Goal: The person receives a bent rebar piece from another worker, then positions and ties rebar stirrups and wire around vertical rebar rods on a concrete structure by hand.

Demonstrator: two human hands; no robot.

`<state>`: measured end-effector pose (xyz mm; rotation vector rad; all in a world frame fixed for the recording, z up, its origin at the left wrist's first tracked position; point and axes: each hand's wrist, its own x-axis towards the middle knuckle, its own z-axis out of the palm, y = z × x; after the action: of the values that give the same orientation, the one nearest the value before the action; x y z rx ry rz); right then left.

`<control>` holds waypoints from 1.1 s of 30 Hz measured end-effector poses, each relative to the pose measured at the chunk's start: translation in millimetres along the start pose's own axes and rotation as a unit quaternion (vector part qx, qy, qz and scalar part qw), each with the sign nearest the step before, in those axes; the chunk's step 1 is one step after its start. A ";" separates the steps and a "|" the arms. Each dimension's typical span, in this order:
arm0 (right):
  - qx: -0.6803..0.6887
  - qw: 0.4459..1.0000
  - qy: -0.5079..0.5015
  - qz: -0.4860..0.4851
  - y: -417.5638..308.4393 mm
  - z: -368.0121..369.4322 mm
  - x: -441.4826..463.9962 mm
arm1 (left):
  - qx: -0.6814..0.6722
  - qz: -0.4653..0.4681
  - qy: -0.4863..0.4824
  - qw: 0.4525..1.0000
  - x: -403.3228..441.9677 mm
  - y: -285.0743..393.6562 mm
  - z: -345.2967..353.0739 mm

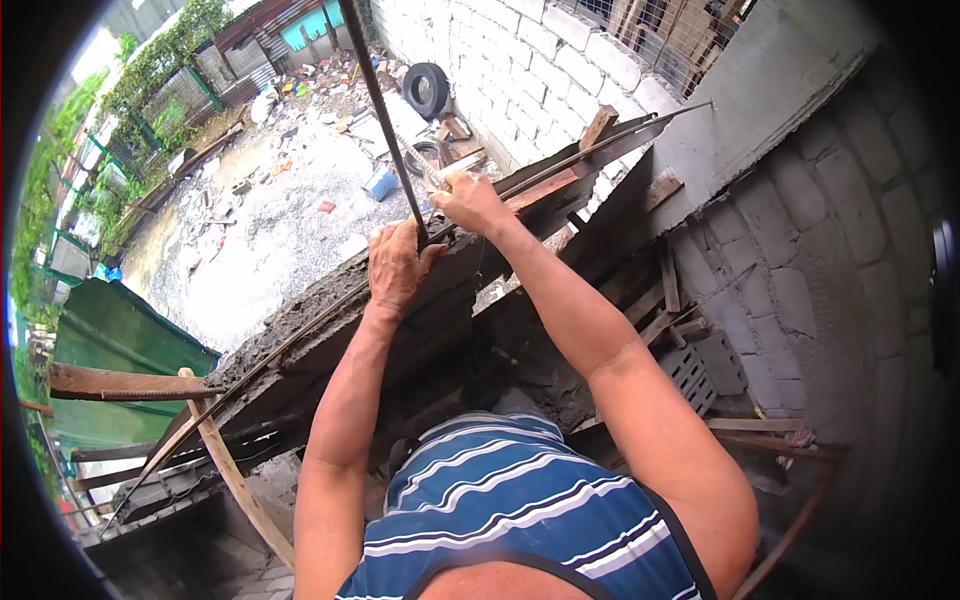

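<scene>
A dark steel bar (383, 105) rises at a tilt from the rough concrete ledge (318, 312). My left hand (398, 262) is at the foot of the bar, with its fingers on one side and its thumb on the other. Just to the right, my right hand (468, 203) is closed in a fist beside the bar. A pale, narrow strip shows past its knuckles, but what lies in the fist is unclear. Below the hands, a long thin rod (275, 355) runs along the ledge.
A wooden board (545, 188) borders the ledge on the right, near a white block wall (500, 70). Beyond lie gravel (250, 255), rubble, a blue bucket (380, 183) and a tyre (426, 90). Green metal sheeting (120, 350) and a wooden prop (235, 470) stand left.
</scene>
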<state>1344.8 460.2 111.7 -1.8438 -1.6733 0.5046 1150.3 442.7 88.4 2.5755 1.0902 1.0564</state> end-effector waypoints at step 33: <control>0.195 0.971 0.124 0.068 -3.3 -18.3 -131.8 | -0.190 -0.106 -0.128 0.968 5.8 -24.1 -11.7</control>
<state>1336.0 327.3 113.3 -1.6562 -1.1922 0.5865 1131.6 462.6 90.8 2.1634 0.9634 0.7666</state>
